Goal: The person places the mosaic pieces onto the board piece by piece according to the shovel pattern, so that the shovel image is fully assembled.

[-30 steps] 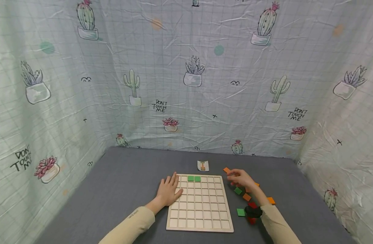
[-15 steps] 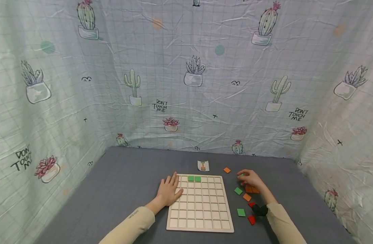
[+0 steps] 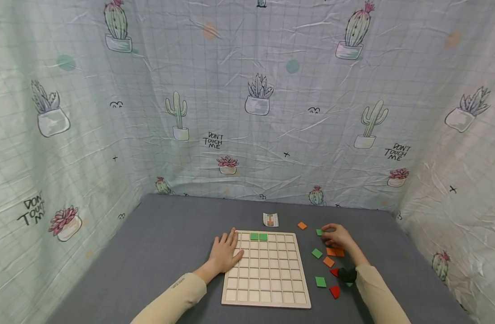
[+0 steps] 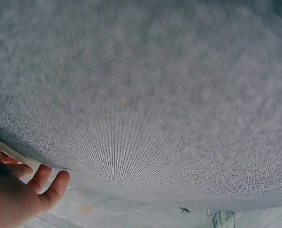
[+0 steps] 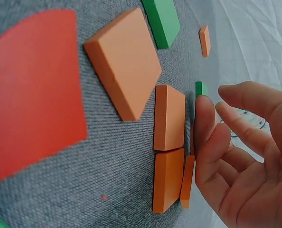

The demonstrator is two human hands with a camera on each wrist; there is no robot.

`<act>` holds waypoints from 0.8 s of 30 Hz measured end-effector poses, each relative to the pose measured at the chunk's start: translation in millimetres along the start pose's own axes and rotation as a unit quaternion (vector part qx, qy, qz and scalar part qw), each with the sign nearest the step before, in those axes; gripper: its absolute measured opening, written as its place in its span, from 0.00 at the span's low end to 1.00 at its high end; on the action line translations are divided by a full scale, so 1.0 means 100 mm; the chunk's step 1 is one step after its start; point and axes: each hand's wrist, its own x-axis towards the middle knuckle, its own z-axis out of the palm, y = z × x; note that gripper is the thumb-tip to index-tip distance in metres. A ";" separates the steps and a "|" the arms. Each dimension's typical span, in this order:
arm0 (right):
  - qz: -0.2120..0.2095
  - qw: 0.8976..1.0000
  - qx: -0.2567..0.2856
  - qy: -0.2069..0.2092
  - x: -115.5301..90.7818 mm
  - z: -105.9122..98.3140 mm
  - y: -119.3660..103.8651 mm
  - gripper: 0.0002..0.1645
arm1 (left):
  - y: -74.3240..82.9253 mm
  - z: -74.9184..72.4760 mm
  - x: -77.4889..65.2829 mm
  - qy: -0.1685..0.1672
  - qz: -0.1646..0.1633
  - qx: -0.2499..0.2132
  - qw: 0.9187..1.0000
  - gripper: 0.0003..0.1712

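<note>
My left hand [image 3: 224, 253] lies spread over the upper left edge of a pale wooden grid board [image 3: 253, 272]. Its fingertips [image 4: 61, 183] show at the board's rim in the left wrist view. Two green square tiles [image 3: 263, 237] sit side by side in the board's top row. To the right of the board, my right hand [image 3: 337, 236] hovers with loosely bent fingers at the edge of a loose green tile [image 3: 319, 232]. In the right wrist view nothing is gripped, and that green tile [image 5: 200, 88] stands just beyond the fingers. Orange tiles [image 5: 169, 118] lie beneath this hand.
Other loose pieces lie on the grey table right of the board: an orange tile [image 3: 301, 226], green tiles [image 3: 320, 282] and red curved-edge pieces [image 3: 334, 292]. Behind the board is a small printed card [image 3: 270, 220]. A cactus-print curtain [image 3: 247, 171] closes off the back and sides.
My right hand has moved right, away from the far orange tile, to the green tile beside it. The orange tile stays on the table. My left hand has stayed on the board.
</note>
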 end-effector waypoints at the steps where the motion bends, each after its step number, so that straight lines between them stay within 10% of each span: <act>1: 0.008 1.000 0.003 0.002 0.00 0.00 0.00 0.23 | 0.00 0.00 0.00 0.000 0.000 -0.001 1.000 0.36; 24: 0.037 0.998 -0.055 0.023 0.12 0.03 0.01 0.19 | -0.01 0.01 0.00 -0.001 0.001 -0.007 1.000 0.36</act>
